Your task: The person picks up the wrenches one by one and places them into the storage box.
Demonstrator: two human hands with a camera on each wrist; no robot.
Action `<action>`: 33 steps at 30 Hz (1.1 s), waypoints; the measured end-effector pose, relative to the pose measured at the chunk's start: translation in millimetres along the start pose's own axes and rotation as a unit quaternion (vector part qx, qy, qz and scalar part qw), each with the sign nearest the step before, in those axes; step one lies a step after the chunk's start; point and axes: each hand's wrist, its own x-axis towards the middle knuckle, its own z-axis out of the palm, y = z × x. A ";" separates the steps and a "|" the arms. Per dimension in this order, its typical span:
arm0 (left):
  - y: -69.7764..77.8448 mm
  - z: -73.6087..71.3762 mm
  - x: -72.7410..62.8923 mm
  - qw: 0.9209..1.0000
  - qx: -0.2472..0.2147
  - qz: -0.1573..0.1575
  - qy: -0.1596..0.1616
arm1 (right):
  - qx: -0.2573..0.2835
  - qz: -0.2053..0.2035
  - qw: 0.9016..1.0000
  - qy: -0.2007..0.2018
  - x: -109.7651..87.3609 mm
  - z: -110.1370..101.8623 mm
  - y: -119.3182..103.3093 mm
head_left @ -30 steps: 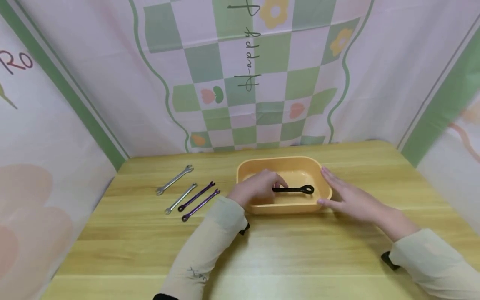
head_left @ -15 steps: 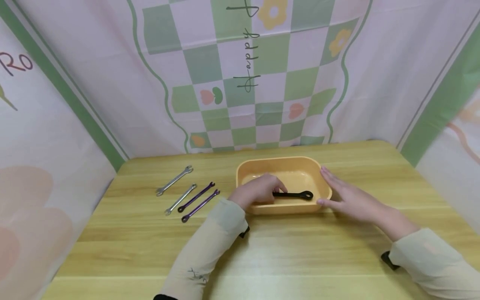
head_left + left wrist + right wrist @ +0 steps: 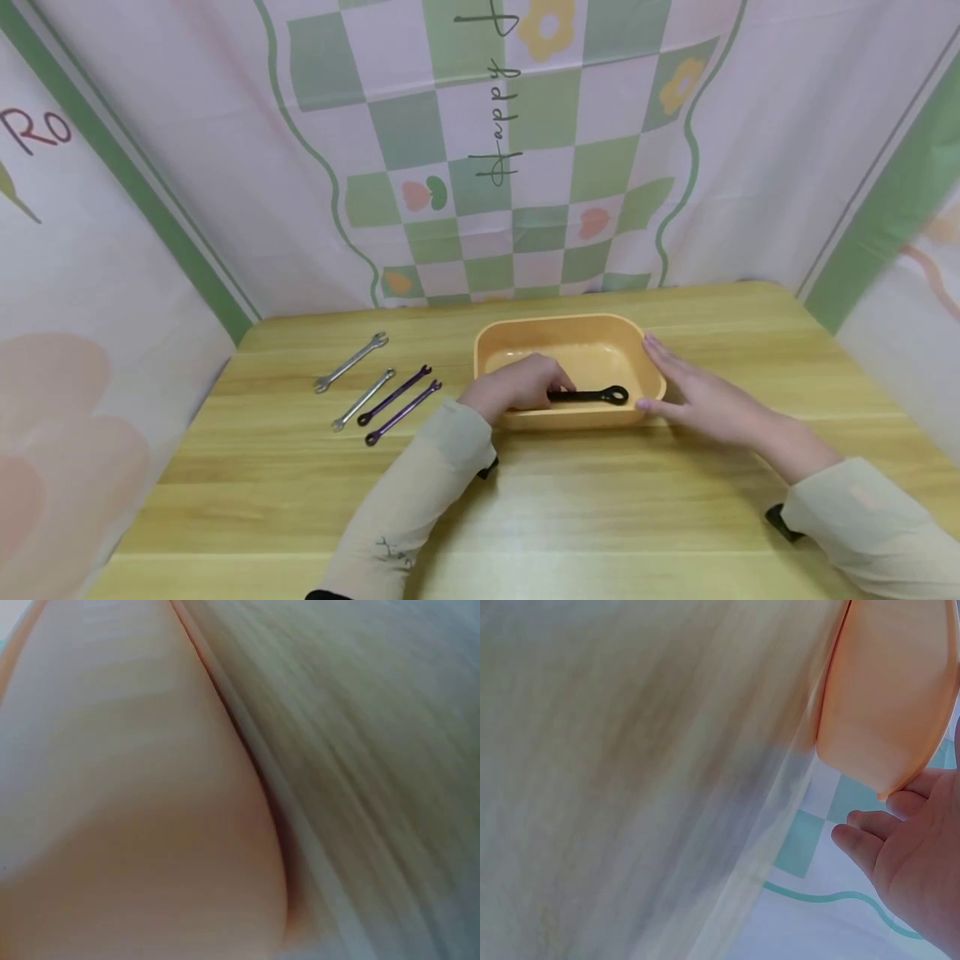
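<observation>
An orange-yellow plastic bin (image 3: 577, 418) sits on the wooden table. My left hand (image 3: 525, 382) reaches into it, fingers curled down around one end of a black wrench (image 3: 592, 396); that end is hidden by the hand. The wrench's ring end points right, close to the bin's near wall. At the bin's right end, my right hand (image 3: 701, 400) rests with thumb and fingers spread against the rim. The right wrist view shows this hand (image 3: 915, 840) beside the bin wall (image 3: 889, 690), fingertips at its edge. Only the bin's side (image 3: 142, 787) fills the left wrist view.
Left of the bin lie two silver wrenches, a larger one (image 3: 351, 363) behind a smaller one (image 3: 363, 400), and two purple wrenches, one (image 3: 395, 395) just behind the other (image 3: 405, 412). A patterned cloth (image 3: 540, 183) hangs behind the table (image 3: 585, 517).
The black wrench has shifted toward the bin's near wall, with my left hand moving slightly along with it. My right hand stays at the bin's right end.
</observation>
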 end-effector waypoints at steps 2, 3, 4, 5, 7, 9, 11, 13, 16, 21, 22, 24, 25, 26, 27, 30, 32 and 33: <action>0.6 -0.4 -0.6 1.000 -0.003 0.000 0.002 | -0.002 0.001 1.000 0.001 0.2 0.2 0.8; 0.7 -0.4 -0.6 1.000 -0.004 0.000 0.003 | -0.004 0.002 1.000 0.001 0.2 0.4 1.2; 0.9 -0.4 -0.6 1.000 -0.005 -0.001 0.002 | -0.004 0.002 1.000 0.002 0.2 0.6 1.7; 1.1 -0.5 -0.7 1.000 -0.005 -0.002 0.002 | -0.005 0.002 1.000 0.002 0.2 0.7 2.0; 1.1 -0.3 -0.6 1.000 -0.006 -0.005 0.000 | -0.006 0.002 1.000 0.003 0.1 1.2 2.7; 0.8 0.0 -0.4 1.000 -0.007 -0.007 0.000 | -0.006 0.002 1.000 0.003 0.1 1.5 3.1; 0.7 0.2 -0.3 1.000 -0.006 -0.007 0.000 | -0.007 0.002 1.000 0.004 -0.1 1.7 3.2; 0.3 0.7 0.0 1.000 -0.004 -0.006 0.000 | -0.007 0.002 1.000 0.005 -0.1 1.9 3.1; 0.4 1.9 -0.4 1.000 -0.005 -0.010 -0.005 | -0.007 -0.002 1.000 0.007 -0.1 2.2 2.4; 0.5 3.2 -1.8 1.000 -0.012 -0.021 -0.010 | -0.009 -0.005 1.000 0.008 0.1 3.1 1.6; 0.4 3.1 -2.0 1.000 -0.012 -0.022 -0.009 | -0.009 -0.005 1.000 0.008 0.2 3.3 1.6; 0.0 3.3 -2.1 1.000 -0.010 -0.023 -0.008 | -0.011 -0.005 1.000 0.008 0.6 3.6 1.6; -0.2 3.4 -2.1 1.000 -0.008 -0.024 -0.008 | -0.012 -0.005 1.000 0.008 0.8 3.7 1.6; -0.3 3.8 -1.8 1.000 -0.008 -0.024 -0.009 | -0.012 -0.005 1.000 0.007 0.8 3.9 1.7; -0.2 4.0 -1.6 1.000 -0.008 -0.026 -0.010 | -0.013 -0.004 1.000 0.007 0.7 4.1 1.7; 0.2 4.5 -1.3 0.999 -0.009 -0.032 -0.011 | -0.016 -0.003 1.000 0.006 0.5 4.4 1.4; 0.7 4.4 -1.2 0.999 -0.011 -0.035 -0.012 | -0.016 -0.001 1.000 0.005 0.5 4.4 0.9; 1.0 4.2 -1.3 0.999 -0.011 -0.037 -0.012 | -0.017 -0.001 1.000 0.005 0.5 4.5 0.7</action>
